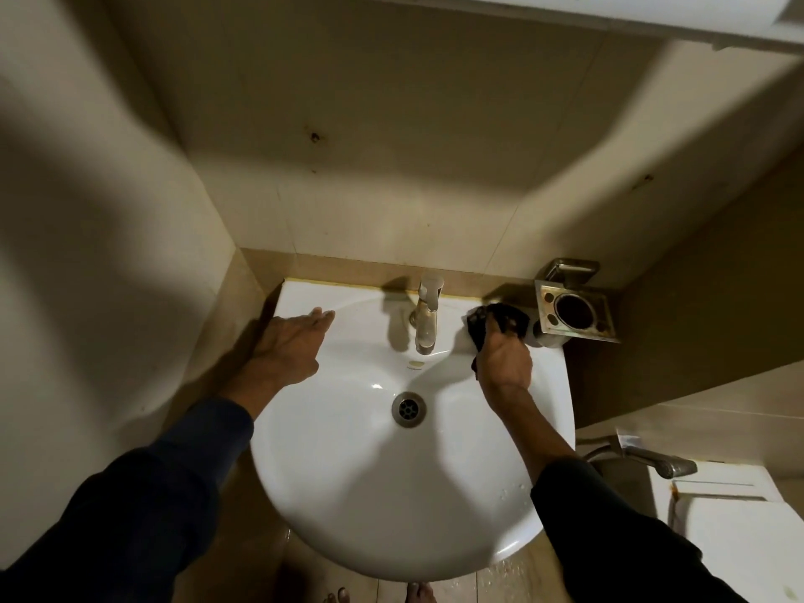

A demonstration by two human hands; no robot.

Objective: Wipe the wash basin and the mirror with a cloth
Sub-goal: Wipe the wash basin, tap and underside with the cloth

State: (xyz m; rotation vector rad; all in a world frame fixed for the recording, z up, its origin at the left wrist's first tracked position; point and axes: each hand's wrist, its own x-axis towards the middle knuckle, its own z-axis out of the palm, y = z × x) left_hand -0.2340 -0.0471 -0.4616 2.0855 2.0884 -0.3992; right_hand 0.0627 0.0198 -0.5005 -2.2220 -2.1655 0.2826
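A white round wash basin [348,485] fills the middle of the view, with a metal drain [408,409] at its centre and a steel tap [426,317] at the back rim. My right hand [504,363] grips a dark patterned cloth [496,320] and presses it on the basin's back right rim, right of the tap. My left hand [289,346] lies flat with fingers stretched on the basin's back left rim, holding nothing. The white underside of a cabinet or mirror frame [609,15] shows at the top edge; no mirror glass is visible.
A metal wall holder [574,313] with a round opening hangs just right of the cloth. A toilet cistern [735,524] and a hose tap [652,461] stand at the lower right. Beige tiled walls close in on the left and behind. Bare toes [417,594] show below the basin.
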